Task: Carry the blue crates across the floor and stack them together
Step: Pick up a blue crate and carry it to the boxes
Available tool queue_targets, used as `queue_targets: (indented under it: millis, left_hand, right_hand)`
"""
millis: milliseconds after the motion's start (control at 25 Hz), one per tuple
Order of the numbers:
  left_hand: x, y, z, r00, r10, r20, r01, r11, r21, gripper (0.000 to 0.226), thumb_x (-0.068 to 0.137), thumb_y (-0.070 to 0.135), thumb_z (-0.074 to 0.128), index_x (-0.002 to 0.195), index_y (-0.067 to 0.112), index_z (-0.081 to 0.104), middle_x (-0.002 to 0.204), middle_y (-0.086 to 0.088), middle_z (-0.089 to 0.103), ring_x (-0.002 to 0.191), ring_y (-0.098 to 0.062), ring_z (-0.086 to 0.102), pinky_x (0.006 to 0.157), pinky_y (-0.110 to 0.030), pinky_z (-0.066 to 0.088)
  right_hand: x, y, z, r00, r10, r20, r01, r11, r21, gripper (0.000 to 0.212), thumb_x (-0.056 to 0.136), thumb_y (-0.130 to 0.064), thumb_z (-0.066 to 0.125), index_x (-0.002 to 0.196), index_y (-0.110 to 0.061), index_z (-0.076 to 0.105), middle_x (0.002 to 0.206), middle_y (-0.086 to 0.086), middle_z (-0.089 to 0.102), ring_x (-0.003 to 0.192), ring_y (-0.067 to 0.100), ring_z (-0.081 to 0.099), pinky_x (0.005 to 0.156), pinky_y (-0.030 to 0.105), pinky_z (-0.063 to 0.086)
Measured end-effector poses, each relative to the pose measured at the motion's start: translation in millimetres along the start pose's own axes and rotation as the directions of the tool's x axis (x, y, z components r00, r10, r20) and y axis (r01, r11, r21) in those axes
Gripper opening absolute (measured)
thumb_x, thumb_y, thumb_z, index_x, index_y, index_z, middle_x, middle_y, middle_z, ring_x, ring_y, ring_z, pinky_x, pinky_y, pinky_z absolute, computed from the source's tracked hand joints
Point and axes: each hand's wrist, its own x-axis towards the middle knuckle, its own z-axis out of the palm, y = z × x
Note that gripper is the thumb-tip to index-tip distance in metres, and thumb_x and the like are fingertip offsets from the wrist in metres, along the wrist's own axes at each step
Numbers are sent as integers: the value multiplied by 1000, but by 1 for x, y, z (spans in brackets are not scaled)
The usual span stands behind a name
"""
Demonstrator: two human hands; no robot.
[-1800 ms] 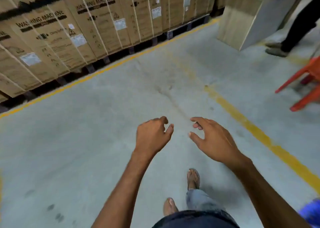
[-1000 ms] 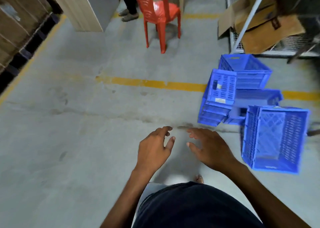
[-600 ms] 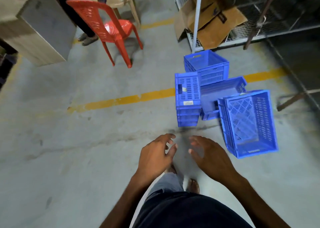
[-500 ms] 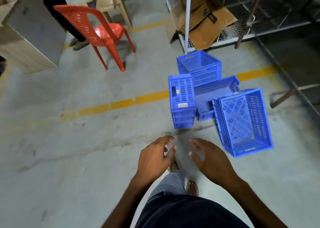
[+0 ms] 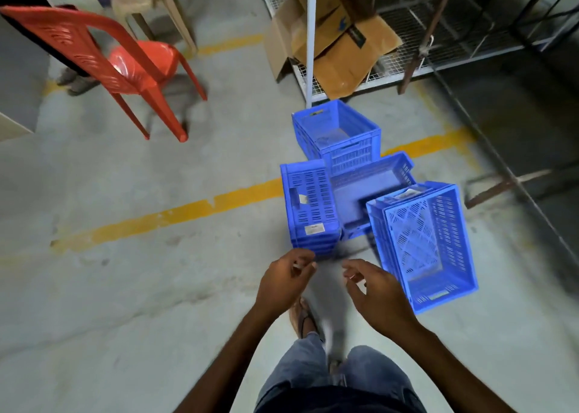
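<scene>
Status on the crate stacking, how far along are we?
Done: no tidy stack visible. The blue crates sit in a loose cluster on the floor, with the far crate upright and the left crate on its side. In hand: nothing. The left hand and right hand are empty, fingers loosely curled, just short of the cluster. Left: grip, carry and stack them all.

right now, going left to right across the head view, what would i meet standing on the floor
red chair → blue crate with the white label → blue crate with the lattice bottom
</scene>
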Motion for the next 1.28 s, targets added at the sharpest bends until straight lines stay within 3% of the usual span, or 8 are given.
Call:
queue_targets:
  millis: [120, 280, 600, 680, 920, 1000, 1120, 1280]
  left_hand:
    - [49, -5, -10, 989, -143, 41, 149, 950, -274, 14, 95, 25, 66, 108, 21, 69, 97, 0, 75, 77, -12, 71, 68, -24, 51]
    - [101, -25, -4, 928, -372, -5, 327, 823, -465, 16, 96, 22, 65, 109, 14, 69, 103, -6, 75, 82, -17, 71, 67, -22, 48]
    - [198, -58, 75, 708, -703, 62, 416, 344, -842, 18, 94, 15, 63, 111, 16, 67, 94, -2, 74, 80, -19, 70, 64, -26, 51]
    - [223, -67, 96, 669, -743, -33, 390, 388, -835, 27, 95, 14, 60, 121, 16, 65, 100, -1, 73, 88, -17, 68, 72, -26, 51]
    - [290, -101, 123, 638, -666, -386, 543, 745, -388, 60, 97, 19, 53, 154, 11, 34, 156, -8, 40, 144, -26, 36, 117, -42, 32]
    - [305, -114, 122, 661, -661, -355, 551, 749, -368, 62, 100, 24, 50, 157, 11, 28, 154, -9, 44, 141, -28, 41, 115, -41, 34]
    - [310, -131, 125, 700, -631, -334, 531, 773, -349, 56, 100, 29, 52, 153, 20, 36, 135, -4, 59, 120, -26, 60, 95, -37, 47]
    - [308, -153, 128, 666, -670, -327, 543, 736, -404, 31, 95, 28, 60, 123, 16, 60, 109, -2, 68, 96, -23, 68, 77, -35, 51]
  right_hand:
    - [73, -5, 9, 999, 12, 53, -11, 1000, -25, 23, 91, -25, 63, 113, -29, 66, 104, -14, 68, 97, 9, 64, 80, 16, 48]
    - [175, 11, 31, 975, 54, 214, -19, 986, -164, 32, 94, -17, 58, 126, -19, 63, 129, 1, 64, 118, 23, 59, 100, 34, 47]
    - [339, 53, 101, 818, 14, 576, 264, 880, -396, 53, 90, 0, 48, 141, -11, 54, 145, 13, 52, 134, 31, 48, 112, 42, 38]
    - [357, 63, 122, 756, 46, 653, 236, 911, -337, 57, 90, 4, 44, 144, -11, 51, 145, 13, 52, 134, 31, 49, 111, 43, 39]
    - [392, 60, 168, 790, 255, 558, -352, 933, 73, 50, 93, 5, 46, 142, -8, 51, 135, 13, 59, 122, 31, 59, 94, 53, 50]
    - [393, 51, 183, 784, 256, 566, -317, 949, 10, 68, 87, 7, 46, 151, -12, 36, 143, 17, 51, 113, 30, 61, 87, 54, 54]
    - [380, 32, 208, 786, 274, 555, -224, 962, -158, 78, 94, -9, 47, 160, -20, 6, 161, 8, 29, 139, 30, 41, 111, 48, 41]
    - [366, 22, 232, 839, 250, 483, -189, 967, -173, 66, 105, -24, 39, 160, -9, 5, 167, 7, 8, 153, 22, 12, 124, 37, 17]
